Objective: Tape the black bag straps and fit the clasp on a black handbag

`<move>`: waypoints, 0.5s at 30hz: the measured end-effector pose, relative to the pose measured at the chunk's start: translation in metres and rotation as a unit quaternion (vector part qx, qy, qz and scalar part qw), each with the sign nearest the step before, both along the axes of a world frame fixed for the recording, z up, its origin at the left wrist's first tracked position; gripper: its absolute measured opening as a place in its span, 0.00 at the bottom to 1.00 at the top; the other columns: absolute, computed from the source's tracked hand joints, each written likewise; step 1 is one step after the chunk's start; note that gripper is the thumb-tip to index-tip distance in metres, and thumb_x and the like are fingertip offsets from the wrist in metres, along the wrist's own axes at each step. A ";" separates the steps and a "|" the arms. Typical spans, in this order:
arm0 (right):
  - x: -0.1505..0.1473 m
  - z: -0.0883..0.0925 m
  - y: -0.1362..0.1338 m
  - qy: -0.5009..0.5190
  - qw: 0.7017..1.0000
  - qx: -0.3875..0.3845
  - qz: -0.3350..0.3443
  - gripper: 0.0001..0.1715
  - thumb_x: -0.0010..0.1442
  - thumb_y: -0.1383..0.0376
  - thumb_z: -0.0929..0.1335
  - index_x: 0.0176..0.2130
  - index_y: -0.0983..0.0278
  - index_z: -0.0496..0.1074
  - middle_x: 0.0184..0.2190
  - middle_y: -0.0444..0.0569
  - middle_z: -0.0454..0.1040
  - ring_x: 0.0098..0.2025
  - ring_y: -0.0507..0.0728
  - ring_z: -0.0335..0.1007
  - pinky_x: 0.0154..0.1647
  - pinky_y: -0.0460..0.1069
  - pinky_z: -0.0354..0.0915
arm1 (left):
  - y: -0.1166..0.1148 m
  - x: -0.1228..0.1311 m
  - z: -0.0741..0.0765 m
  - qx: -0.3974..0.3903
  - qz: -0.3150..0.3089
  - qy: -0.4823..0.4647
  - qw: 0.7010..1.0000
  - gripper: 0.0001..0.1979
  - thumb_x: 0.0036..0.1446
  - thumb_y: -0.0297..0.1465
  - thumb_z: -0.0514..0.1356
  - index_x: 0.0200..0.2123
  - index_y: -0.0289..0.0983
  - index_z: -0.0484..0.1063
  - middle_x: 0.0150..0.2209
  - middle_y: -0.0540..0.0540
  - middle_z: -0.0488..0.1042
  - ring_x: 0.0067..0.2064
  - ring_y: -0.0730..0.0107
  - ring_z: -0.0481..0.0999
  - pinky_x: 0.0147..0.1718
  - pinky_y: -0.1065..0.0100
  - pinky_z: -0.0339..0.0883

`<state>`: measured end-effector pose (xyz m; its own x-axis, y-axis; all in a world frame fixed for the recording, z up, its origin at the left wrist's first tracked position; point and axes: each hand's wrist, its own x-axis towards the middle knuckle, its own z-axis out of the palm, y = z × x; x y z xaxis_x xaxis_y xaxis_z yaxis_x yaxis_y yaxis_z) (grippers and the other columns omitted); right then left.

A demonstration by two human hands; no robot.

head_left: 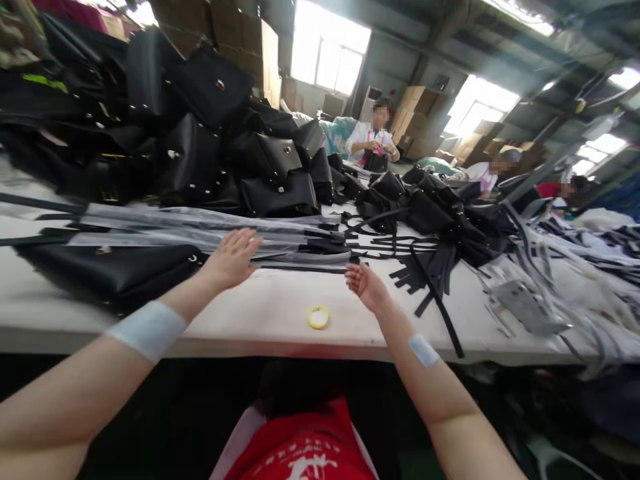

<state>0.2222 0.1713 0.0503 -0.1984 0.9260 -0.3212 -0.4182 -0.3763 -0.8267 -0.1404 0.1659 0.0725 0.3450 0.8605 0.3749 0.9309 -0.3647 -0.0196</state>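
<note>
My left hand (233, 257) lies flat, fingers outstretched, over a row of long straps wrapped in clear plastic (285, 241). My right hand (367, 285) is closed at the right end of the nearest black strap (300, 269), its fingertips curled around that end. Below and between the hands, a yellow ring (319, 318), like a small roll of tape, rests on the white table (280, 313). A black bag (115, 273) lies partly under the wrapped straps, beside my left forearm.
Black bags with metal fittings (200, 147) are heaped along the back left. Loose black strips (425, 273) and a grey metal piece (530, 307) lie at the right. A co-worker (373, 140) handles a dark bag across the table; other people sit further right.
</note>
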 end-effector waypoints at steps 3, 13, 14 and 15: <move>0.034 -0.053 -0.077 -0.030 0.998 -0.040 0.028 0.20 0.59 0.53 0.68 0.36 0.69 0.74 0.23 0.48 0.73 0.21 0.48 0.67 0.23 0.42 0.62 | -0.032 0.036 -0.052 -0.018 -0.061 -0.042 0.997 0.22 0.60 0.34 0.57 0.55 0.30 0.67 0.57 0.33 0.67 0.60 0.49 0.63 0.60 0.52 0.54; 0.071 -0.090 -0.173 -0.043 0.999 -0.005 -0.032 0.20 0.54 0.52 0.73 0.37 0.67 0.76 0.26 0.48 0.75 0.24 0.49 0.69 0.24 0.43 0.59 | 0.004 0.115 -0.076 -0.127 0.020 0.051 0.990 0.16 0.61 0.24 0.48 0.44 0.28 0.74 0.45 0.33 0.74 0.49 0.53 0.70 0.48 0.58 0.64; 0.071 -0.090 -0.175 -0.044 0.998 -0.003 -0.040 0.20 0.54 0.53 0.73 0.36 0.67 0.76 0.26 0.48 0.75 0.24 0.49 0.69 0.24 0.43 0.59 | 0.009 0.119 -0.074 -0.125 0.037 0.054 0.990 0.17 0.60 0.23 0.47 0.42 0.26 0.74 0.43 0.31 0.74 0.47 0.51 0.71 0.46 0.57 0.64; 0.071 -0.090 -0.178 -0.045 0.998 -0.002 -0.048 0.20 0.53 0.53 0.73 0.36 0.67 0.75 0.26 0.48 0.75 0.24 0.49 0.69 0.24 0.43 0.59 | 0.012 0.122 -0.073 -0.120 0.049 0.052 0.990 0.18 0.59 0.21 0.46 0.40 0.23 0.74 0.42 0.28 0.74 0.46 0.48 0.71 0.44 0.55 0.64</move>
